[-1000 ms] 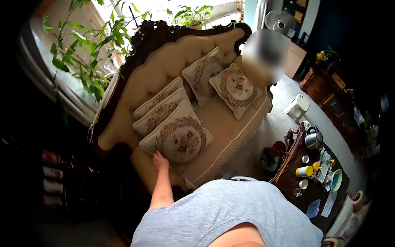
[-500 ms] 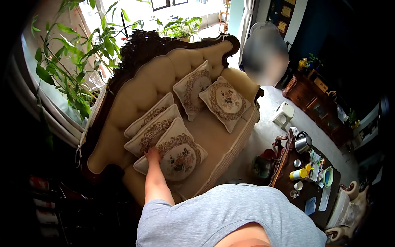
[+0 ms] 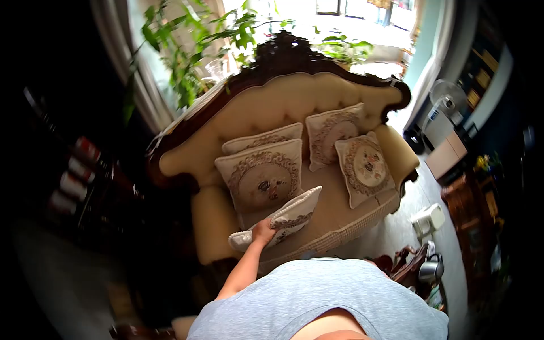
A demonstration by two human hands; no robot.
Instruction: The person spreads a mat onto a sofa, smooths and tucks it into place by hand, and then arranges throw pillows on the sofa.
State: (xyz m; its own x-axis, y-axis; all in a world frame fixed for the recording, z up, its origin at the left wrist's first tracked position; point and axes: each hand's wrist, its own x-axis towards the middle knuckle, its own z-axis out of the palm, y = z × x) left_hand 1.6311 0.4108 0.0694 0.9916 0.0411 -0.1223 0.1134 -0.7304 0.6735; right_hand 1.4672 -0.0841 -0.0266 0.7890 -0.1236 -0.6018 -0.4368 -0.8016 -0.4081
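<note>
My left hand (image 3: pixel 263 232) is closed on the edge of a white cushion (image 3: pixel 296 213) with a brown scroll pattern, tilted up nearly edge-on above the front of the sofa seat. My right hand is out of view. Behind the held cushion, a floral cushion (image 3: pixel 265 177) leans on the left side of the beige tufted sofa (image 3: pixel 334 89), partly covering another cushion (image 3: pixel 271 137). At the sofa's right end, one cushion (image 3: pixel 335 135) rests against the backrest and another floral one (image 3: pixel 367 165) leans in front of the armrest.
Leafy plants (image 3: pixel 187 79) stand by the bright window behind the sofa. To the right are a standing fan (image 3: pixel 447 102), a white stool (image 3: pixel 427 220) and a dark wooden cabinet (image 3: pixel 464 204). A metal kettle (image 3: pixel 431 268) sits low at the right, beside my body.
My left hand has lifted the front cushion off the leaning stack and turned it edge-on. The view has swung left, and the person who stood past the sofa's right end is no longer seen.
</note>
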